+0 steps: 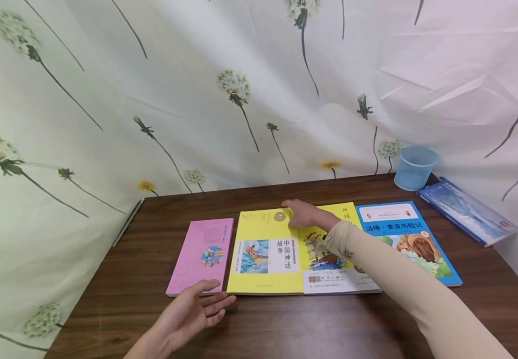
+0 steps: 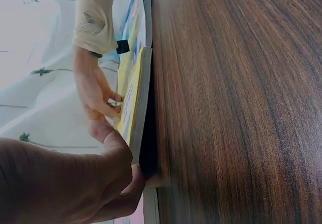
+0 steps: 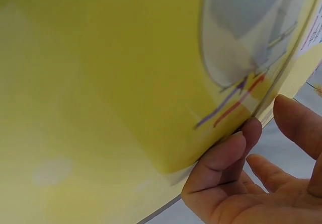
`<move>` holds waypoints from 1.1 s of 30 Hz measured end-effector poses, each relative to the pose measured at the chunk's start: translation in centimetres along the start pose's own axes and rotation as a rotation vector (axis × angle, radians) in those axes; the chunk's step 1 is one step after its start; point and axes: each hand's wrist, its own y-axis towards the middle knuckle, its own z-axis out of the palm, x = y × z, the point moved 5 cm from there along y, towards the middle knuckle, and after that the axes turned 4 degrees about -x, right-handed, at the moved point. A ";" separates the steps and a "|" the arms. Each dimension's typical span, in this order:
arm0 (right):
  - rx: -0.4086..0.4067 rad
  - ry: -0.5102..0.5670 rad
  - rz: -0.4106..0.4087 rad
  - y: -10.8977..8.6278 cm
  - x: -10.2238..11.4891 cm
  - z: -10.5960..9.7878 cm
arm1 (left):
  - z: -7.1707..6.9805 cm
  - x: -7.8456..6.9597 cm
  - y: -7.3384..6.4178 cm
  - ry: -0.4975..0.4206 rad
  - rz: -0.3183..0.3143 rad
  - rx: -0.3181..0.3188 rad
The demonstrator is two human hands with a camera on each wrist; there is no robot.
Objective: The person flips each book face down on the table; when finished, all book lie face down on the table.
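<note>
Four books lie side by side. My left hand (image 1: 191, 311) is palm-up at the near edge, its thumb over the pink book (image 1: 207, 254). Its fingers reach the near left corner of the yellow book with a white title panel (image 1: 259, 224). My right hand (image 1: 306, 215) is at the far edge, where that book meets the yellow-and-white ship book (image 1: 331, 254). In the right wrist view, bent fingers (image 3: 221, 158) touch a yellow cover's edge, another digit standing apart. The left wrist view shows a dark gap under the yellow book (image 2: 132, 113).
A blue picture book (image 1: 420, 239) lies at the right of the row. Behind it stand a light-blue cup (image 1: 416, 169) and another blue book (image 1: 470, 209). A thin dark-edged object (image 1: 128, 222) leans at the left table edge. Dandelion-print cloth (image 1: 250, 99) hangs behind the wooden table (image 1: 120, 299).
</note>
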 end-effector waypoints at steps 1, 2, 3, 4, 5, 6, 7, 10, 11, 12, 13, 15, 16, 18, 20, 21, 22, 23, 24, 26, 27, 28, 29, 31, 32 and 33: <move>-0.003 -0.001 0.000 0.0 0.0 0.0 | -0.1 0.0 0.0 -0.003 -0.001 -0.005; -0.004 -0.001 0.001 0.1 0.0 0.0 | -0.1 -0.1 0.0 -0.003 -0.003 -0.009; -0.005 -0.003 -0.001 0.1 0.0 0.0 | -0.2 -0.1 -0.1 -0.004 -0.004 -0.013; -0.007 -0.004 -0.005 0.1 0.0 0.1 | -0.2 -0.1 -0.1 -0.005 -0.007 -0.019; -0.006 -0.002 -0.010 0.1 0.0 0.1 | -0.3 -0.1 -0.1 -0.008 -0.010 -0.024; -0.006 -0.003 -0.015 0.1 -0.1 0.1 | -0.3 -0.1 -0.1 -0.009 -0.012 -0.028; -0.005 -0.002 -0.022 0.1 -0.1 0.2 | -0.3 -0.1 -0.1 -0.011 -0.014 -0.032; -0.008 -0.001 -0.036 0.0 -0.1 0.1 | -0.4 -0.2 -0.1 -0.006 -0.007 -0.031; -0.009 -0.001 -0.033 0.0 -0.1 0.1 | -0.3 -0.3 -0.1 -0.001 -0.003 -0.029; -0.011 -0.004 -0.031 -0.1 -0.1 0.1 | -0.3 -0.3 -0.1 0.005 0.002 -0.024; -0.014 -0.004 -0.029 -0.1 -0.1 0.0 | -0.3 -0.4 0.0 0.012 0.007 -0.021; -0.019 -0.006 -0.022 -0.2 0.0 0.0 | -0.3 -0.5 0.1 0.027 0.015 -0.019; -0.022 -0.008 -0.021 -0.2 0.0 0.0 | -0.3 -0.6 0.1 0.033 0.017 -0.021; -0.022 -0.009 -0.023 -0.1 0.1 0.0 | -0.2 -0.7 0.2 0.047 0.020 -0.031; -0.022 -0.012 -0.025 -0.1 0.0 0.0 | -0.2 -0.7 0.2 0.071 0.028 -0.040; -0.021 -0.013 -0.028 -0.1 0.1 0.0 | -0.1 -0.8 0.2 0.089 0.035 -0.044; -0.020 -0.016 -0.029 0.0 0.0 0.1 | -0.1 -0.8 0.2 0.112 0.045 -0.050; -0.021 -0.016 -0.030 0.0 0.0 0.1 | 0.0 -0.8 0.2 0.136 0.054 -0.058; -0.021 -0.016 -0.030 0.0 0.0 0.1 | 0.1 -0.8 0.2 0.157 0.062 -0.064; -0.022 -0.015 -0.032 0.0 0.0 0.1 | 0.2 -0.8 0.2 0.193 0.079 -0.076; -0.023 -0.016 -0.033 0.0 0.0 0.1 | 0.3 -0.9 0.2 0.210 0.085 -0.079; -0.024 -0.018 -0.034 0.0 0.0 0.1 | 0.4 -0.9 0.2 0.219 0.090 -0.084; -0.025 -0.020 -0.035 0.0 0.0 0.1 | 0.4 -0.9 0.2 0.223 0.092 -0.085; -0.025 -0.026 -0.039 -0.1 0.1 0.1 | 0.5 -1.1 0.2 0.225 0.100 -0.081; -0.026 -0.029 -0.040 -0.1 0.1 0.0 | 0.6 -1.2 0.2 0.226 0.104 -0.077; -0.025 -0.032 -0.042 -0.1 0.1 0.0 | 0.7 -1.3 0.3 0.226 0.107 -0.075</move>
